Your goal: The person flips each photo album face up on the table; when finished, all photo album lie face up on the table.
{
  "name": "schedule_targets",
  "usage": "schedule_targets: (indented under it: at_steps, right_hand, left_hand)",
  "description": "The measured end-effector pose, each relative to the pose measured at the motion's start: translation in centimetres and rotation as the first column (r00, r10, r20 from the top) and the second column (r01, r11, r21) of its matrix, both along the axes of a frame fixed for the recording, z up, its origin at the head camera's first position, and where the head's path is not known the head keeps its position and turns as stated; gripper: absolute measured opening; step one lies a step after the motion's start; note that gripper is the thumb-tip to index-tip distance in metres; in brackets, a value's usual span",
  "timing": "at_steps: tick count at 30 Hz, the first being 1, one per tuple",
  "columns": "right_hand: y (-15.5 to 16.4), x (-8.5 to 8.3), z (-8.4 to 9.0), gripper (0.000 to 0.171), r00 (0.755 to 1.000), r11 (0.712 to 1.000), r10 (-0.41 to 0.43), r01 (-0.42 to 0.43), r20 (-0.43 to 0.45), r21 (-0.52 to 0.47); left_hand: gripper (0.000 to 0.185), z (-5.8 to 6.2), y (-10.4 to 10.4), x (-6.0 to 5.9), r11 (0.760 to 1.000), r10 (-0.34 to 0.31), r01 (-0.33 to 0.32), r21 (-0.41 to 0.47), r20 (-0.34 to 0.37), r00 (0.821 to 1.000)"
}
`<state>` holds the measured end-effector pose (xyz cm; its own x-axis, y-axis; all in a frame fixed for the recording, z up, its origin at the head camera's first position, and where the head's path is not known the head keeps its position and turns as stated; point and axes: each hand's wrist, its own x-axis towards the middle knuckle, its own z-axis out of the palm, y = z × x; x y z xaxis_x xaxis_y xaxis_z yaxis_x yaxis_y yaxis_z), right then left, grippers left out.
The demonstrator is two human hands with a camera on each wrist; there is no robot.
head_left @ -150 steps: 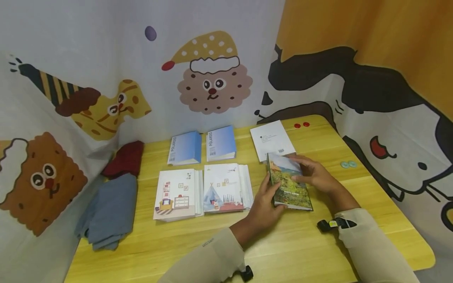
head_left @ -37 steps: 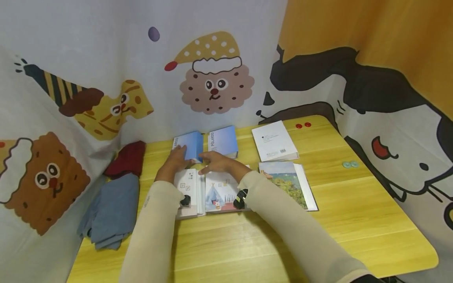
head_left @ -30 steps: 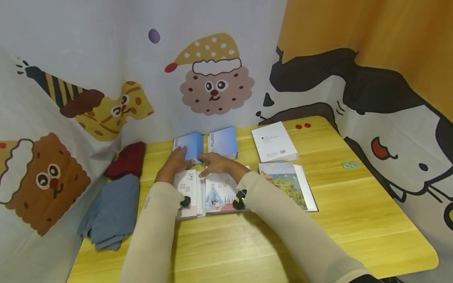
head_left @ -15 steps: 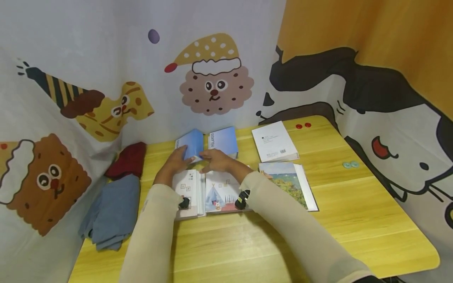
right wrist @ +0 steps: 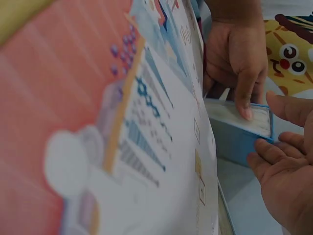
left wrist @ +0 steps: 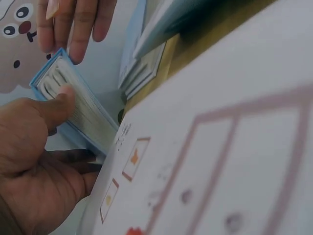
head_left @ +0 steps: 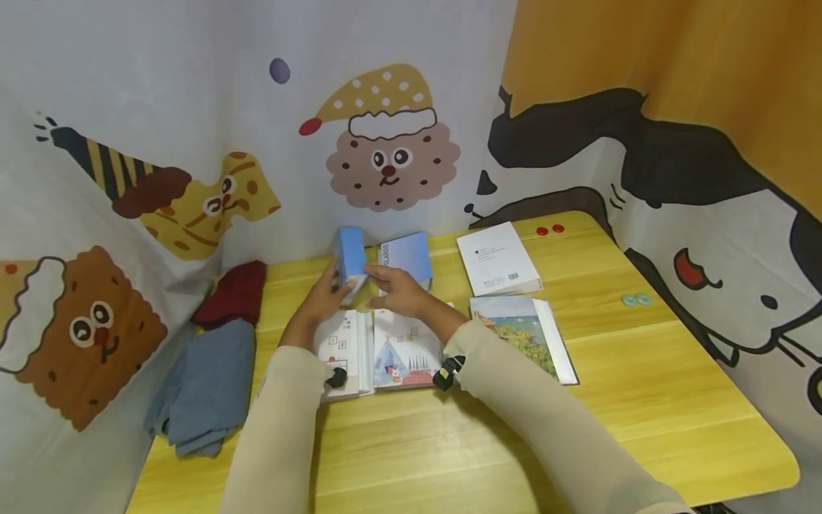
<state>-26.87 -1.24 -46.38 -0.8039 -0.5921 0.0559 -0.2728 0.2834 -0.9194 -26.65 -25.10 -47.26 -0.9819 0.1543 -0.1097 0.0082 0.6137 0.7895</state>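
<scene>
Head view: the left hand [head_left: 321, 296] grips the blue album [head_left: 352, 251], tipped on edge near the yellow tabletop's [head_left: 514, 442] far side, cartoon-printed curtain [head_left: 225, 57] just behind, the right hand [head_left: 399, 289] unclenched, fingers at its edge. Left wrist view: thumb on the pages [left wrist: 90, 108]; this stiff-looking, probably light block wants pinching across both covers. Right wrist view: smooth, likely slippery cover, an illustrated white album [right wrist: 164, 205] crowding close.
</scene>
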Motion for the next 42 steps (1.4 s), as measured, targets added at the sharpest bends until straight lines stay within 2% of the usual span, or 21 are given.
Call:
schedule_targets:
  at_steps: [4, 8, 12, 17, 22, 25, 30, 34, 38, 42]
  right_hand:
    - [-0.3, 0.6, -0.3, 0.088, 1.000, 0.999, 0.005, -0.004, 0.025, -0.041]
    - [-0.8, 1.1, -0.6, 0.090, 0.997, 0.997, 0.048, -0.044, 0.056, -0.059]
    - [-1.1, 1.4, -0.7, 0.090, 0.996, 0.997, 0.080, -0.079, 0.034, -0.025]
    - [-1.3, 1.7, -0.6, 0.090, 0.996, 0.996, 0.089, -0.089, 0.023, 0.016]
    - [-1.0, 1.7, -0.7, 0.087, 0.996, 0.996, 0.087, -0.087, 0.005, 0.033]
    - [-0.5, 1.6, -0.8, 0.085, 0.997, 0.997, 0.074, -0.074, 0.010, 0.033]
    - [0.7, 1.4, -0.5, 0.083, 0.999, 0.999, 0.040, -0.041, 0.032, 0.016]
    - [1.7, 1.1, -0.2, 0.079, 0.999, 1.000, 0.015, -0.014, 0.046, -0.017]
    - [2.6, 0.7, 0.1, 0.075, 0.999, 1.000, -0.001, 0.002, 0.036, -0.029]
    - [3.2, 0.2, 0.5, 0.074, 1.000, 0.999, -0.014, 0.015, 0.016, -0.040]
  left_hand:
    - [0.085, -0.3, 0.1, 0.2, 0.997, -0.022, 0.024, 0.080, -0.021, 1.000]
    - [0.086, -0.6, 0.2, 0.4, 0.988, -0.025, 0.032, 0.151, -0.043, 0.999]
    - [0.093, -0.6, 0.0, 0.5, 0.984, 0.008, 0.003, 0.180, -0.061, 0.998]
    - [0.108, 0.0, -0.3, 0.8, 0.968, 0.081, -0.064, 0.243, -0.064, 0.995]
    - [0.109, 0.7, -1.0, 0.6, 0.982, 0.147, -0.131, 0.138, -0.113, 0.983]
    - [0.097, 1.1, -1.5, 0.6, 0.982, 0.178, -0.172, 0.073, -0.091, 0.980]
    - [0.083, 1.5, -2.2, 0.5, 0.970, 0.237, -0.233, 0.065, -0.055, 0.970]
    - [0.084, 1.7, -2.4, 0.6, 0.966, 0.254, -0.253, 0.045, -0.001, 0.967]
    - [0.083, 1.3, -2.4, 0.5, 0.966, 0.260, -0.260, 0.010, 0.035, 0.965]
    - [0.080, 0.8, -2.6, 0.4, 0.966, 0.257, -0.257, 0.003, 0.021, 0.966]
